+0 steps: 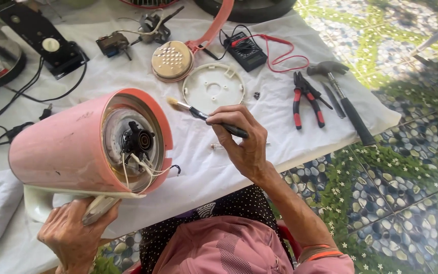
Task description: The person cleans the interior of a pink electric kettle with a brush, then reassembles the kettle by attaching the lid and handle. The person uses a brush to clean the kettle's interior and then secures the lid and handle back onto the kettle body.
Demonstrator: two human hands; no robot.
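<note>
We take the kettle (84,144) lying on its side on the table (198,167) as our mark. Right of its open base is the brush (206,117). Behind the brush lies the round base plate (213,87), the multimeter (247,50) farther back. Pliers (305,101) and hammer (343,99) lie far right.

Looks like a makeshift home repair bench, outdoors or on a patio. Table (330,127) is covered with a white cloth and sits on pebble-pattern floor tiles (401,203) in sunlight. Repair kit is spread out: multimeter (247,50) with red leads, red-handled pliers (305,104), hammer (343,96). Small appliances lie in pieces: pink electric kettle (72,147) with its base open and wiring exposed, white round cover plate (213,89), loose metal disc (172,60). No proper workshop fixtures visible.
</note>
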